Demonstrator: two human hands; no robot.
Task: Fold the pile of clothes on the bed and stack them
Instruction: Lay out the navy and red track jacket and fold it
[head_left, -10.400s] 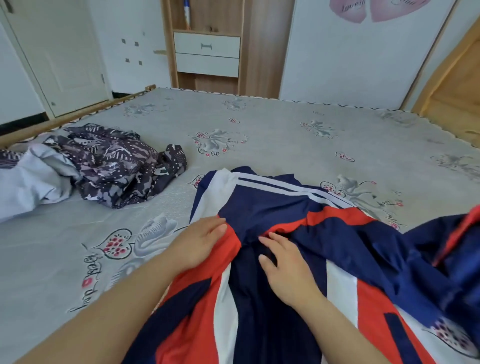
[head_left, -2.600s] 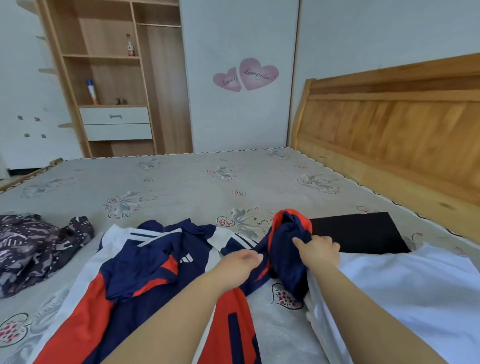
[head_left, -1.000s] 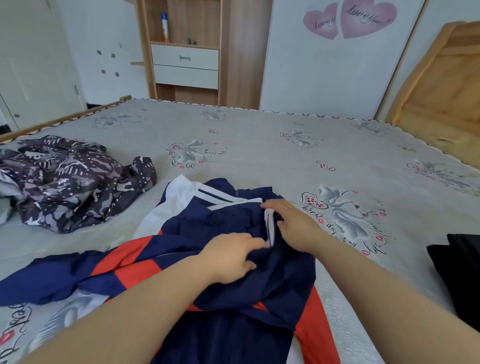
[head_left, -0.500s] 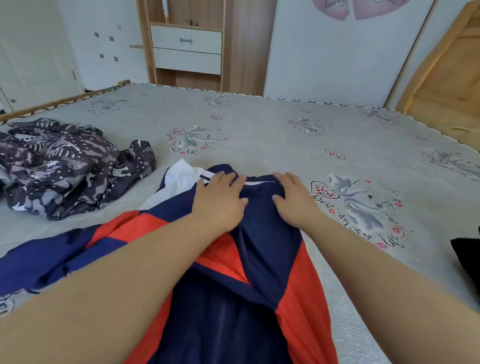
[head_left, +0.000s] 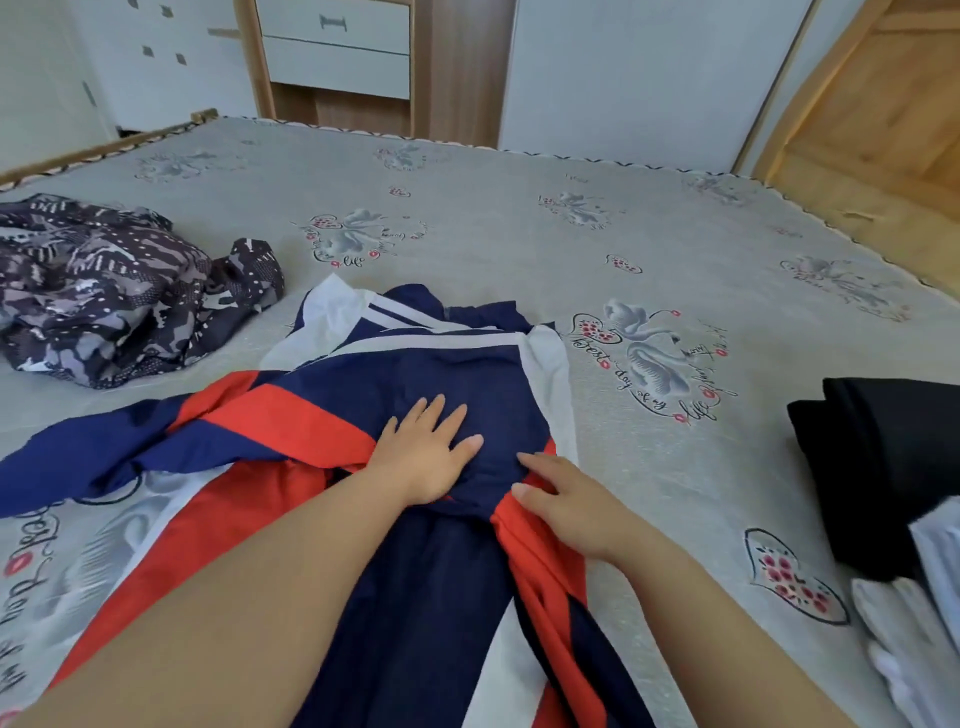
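Observation:
A navy, red and white jacket (head_left: 441, 364) lies spread on the bed (head_left: 519, 223) in front of me, one sleeve folded across its middle and the other sleeve trailing off to the left. My left hand (head_left: 423, 449) rests flat on the navy fabric, fingers apart. My right hand (head_left: 563, 501) lies flat beside it on the red and navy edge, fingers apart. At the left sits a crumpled dark patterned garment (head_left: 109, 291). Folded black clothing (head_left: 883, 457) and white clothing (head_left: 930, 639) are stacked at the right edge.
A wooden headboard (head_left: 883, 119) rises at the far right. A wooden wardrobe with white drawers (head_left: 337, 47) stands beyond the bed's far edge. A wooden bed rail (head_left: 104, 148) runs along the left side.
Both hands have slid down from the jacket's collar toward me and now lie flat on its middle. The view has tilted down and the black stack has come into sight at the right.

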